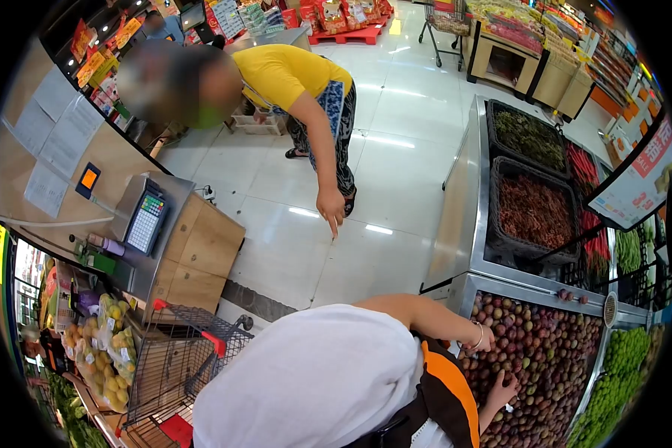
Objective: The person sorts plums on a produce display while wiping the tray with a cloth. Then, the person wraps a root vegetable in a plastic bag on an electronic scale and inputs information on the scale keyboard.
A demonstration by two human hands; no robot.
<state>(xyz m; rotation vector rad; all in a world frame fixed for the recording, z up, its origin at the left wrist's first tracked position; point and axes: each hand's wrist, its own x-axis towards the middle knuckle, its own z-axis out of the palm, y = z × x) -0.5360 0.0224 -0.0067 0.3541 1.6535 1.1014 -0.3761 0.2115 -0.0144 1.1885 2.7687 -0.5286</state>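
Observation:
My left hand (483,338), with a bracelet at its wrist, is over the near edge of a bin of dark red and purple plums (545,351). Its fingers point down at the fruit, and their tips are too small to make out. Lower in the head view, my right hand (503,390) reaches into the same plums, its fingers curled around one. My white sleeve and an orange and black apron (449,388) fill the bottom middle. Both hands are amid loose fruit, which partly hides the fingertips.
Beyond the bin's metal edge stand black crates of dark red dried goods (537,209) and green goods (529,140). Green grapes (618,373) lie beside the plums. A person in a yellow shirt (284,75) bends in the aisle, arm lowered. A scale (145,220) and a shopping cart (179,358) are left.

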